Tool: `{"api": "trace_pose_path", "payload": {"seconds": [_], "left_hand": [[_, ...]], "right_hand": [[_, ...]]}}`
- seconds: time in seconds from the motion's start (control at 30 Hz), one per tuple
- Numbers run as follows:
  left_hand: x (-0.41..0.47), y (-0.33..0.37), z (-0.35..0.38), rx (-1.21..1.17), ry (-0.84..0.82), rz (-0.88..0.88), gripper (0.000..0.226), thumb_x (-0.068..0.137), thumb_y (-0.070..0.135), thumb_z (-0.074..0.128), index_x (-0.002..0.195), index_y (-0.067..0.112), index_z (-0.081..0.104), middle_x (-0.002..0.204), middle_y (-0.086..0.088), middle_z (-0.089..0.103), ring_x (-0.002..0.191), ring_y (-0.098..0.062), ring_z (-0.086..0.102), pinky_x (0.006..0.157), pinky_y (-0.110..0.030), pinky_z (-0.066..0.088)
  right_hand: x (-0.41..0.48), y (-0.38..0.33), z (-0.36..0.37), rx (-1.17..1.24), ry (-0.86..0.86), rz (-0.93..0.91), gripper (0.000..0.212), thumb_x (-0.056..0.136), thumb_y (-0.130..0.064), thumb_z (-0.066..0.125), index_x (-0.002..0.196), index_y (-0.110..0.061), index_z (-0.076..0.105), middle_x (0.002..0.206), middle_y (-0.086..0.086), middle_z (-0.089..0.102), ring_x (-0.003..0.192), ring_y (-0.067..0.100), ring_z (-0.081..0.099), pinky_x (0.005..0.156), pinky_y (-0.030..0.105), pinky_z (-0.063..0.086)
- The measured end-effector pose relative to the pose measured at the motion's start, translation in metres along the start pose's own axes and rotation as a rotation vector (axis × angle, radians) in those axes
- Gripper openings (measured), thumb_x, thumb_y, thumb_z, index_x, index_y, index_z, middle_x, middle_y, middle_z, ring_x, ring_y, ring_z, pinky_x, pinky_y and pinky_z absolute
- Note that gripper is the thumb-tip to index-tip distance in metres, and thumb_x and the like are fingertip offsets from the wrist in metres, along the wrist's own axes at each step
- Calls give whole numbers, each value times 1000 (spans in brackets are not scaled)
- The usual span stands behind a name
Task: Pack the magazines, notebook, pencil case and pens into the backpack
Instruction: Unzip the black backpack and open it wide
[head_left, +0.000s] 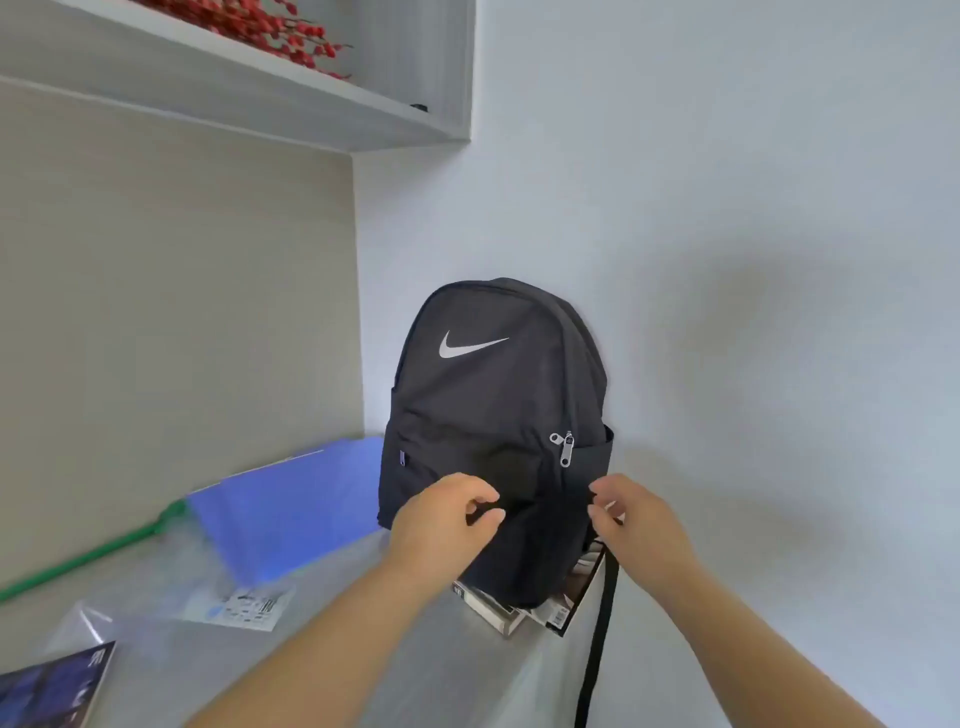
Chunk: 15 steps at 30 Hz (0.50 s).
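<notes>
Just beyond the fingers of both hands, the backpack stands upright against the wall, zipped shut. The left hand and right hand are loosely curled at its lower front, holding nothing, likely steadying it for opening. A magazine lies well to the left on the desk.

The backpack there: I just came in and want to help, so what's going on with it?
A person has both hands on the black backpack, which stands upright on the table against the wall. The left hand and right hand are at its lower front, fingers curled. Its front zipper looks closed. Magazines lie under the bag's base, another magazine sits at the near left, and a blue folder lies beside the bag.
</notes>
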<state>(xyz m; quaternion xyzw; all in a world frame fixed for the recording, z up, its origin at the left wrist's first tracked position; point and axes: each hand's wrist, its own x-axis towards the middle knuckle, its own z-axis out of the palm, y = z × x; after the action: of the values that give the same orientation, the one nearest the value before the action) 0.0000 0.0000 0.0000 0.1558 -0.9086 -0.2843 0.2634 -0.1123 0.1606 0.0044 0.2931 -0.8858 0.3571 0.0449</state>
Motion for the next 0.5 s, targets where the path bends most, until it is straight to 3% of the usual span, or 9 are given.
{"api": "trace_pose_path", "payload": {"seconds": [0.2,0.37,0.5], "left_hand": [[63,10,54,27,25,77,34,88,33,51,121,26,52,124,8,57,107,-11,56,87,-26,45],[110,10,82,166,86,204,38,89,33,49,126,25,48,121,2,61,106,-16,58,87,-29,44],[124,5,91,290,140,311,41,81,42,58,118,23,56,110,0,65,100,-19,60,82,-32,43]], "right_hand": [[42,18,29,101,76,55,34,87,-18,55,121,-17,50,120,1,59,110,17,53,87,23,40],[77,24,37,97,154,52,42,85,-19,59,125,-17,48,128,3,53,118,20,48,98,29,39],[93,29,44,113,188,53,40,84,-15,59,123,-16,48,123,3,52,110,20,52,92,30,44]]}}
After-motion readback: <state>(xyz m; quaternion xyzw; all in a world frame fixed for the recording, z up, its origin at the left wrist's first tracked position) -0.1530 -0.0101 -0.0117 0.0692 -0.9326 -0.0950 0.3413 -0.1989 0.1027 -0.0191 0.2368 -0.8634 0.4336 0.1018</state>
